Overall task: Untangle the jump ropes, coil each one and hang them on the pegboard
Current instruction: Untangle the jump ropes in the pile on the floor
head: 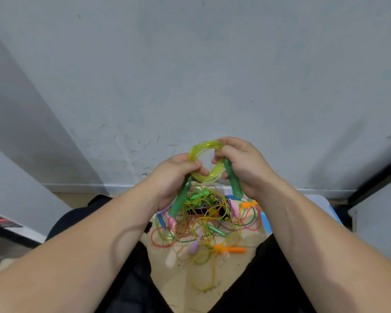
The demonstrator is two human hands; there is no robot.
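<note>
At frame centre, the left hand (175, 177) and right hand (239, 163) both clench the translucent yellow plastic rope coil (204, 161) and its green handles; a slack grip could spring the loops open over the tangled rope pile (203, 224) below.

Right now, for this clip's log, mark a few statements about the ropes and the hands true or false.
1. The left hand and the right hand both grip the yellow rope coil. True.
2. The coiled rope's handles are orange. False: its green handles are gripped, one in each hand.
3. A tangled pile of ropes lies on the floor below the hands. True.
4. The coil hangs on a pegboard. False: the hands hold it up in front of the wall.
</note>
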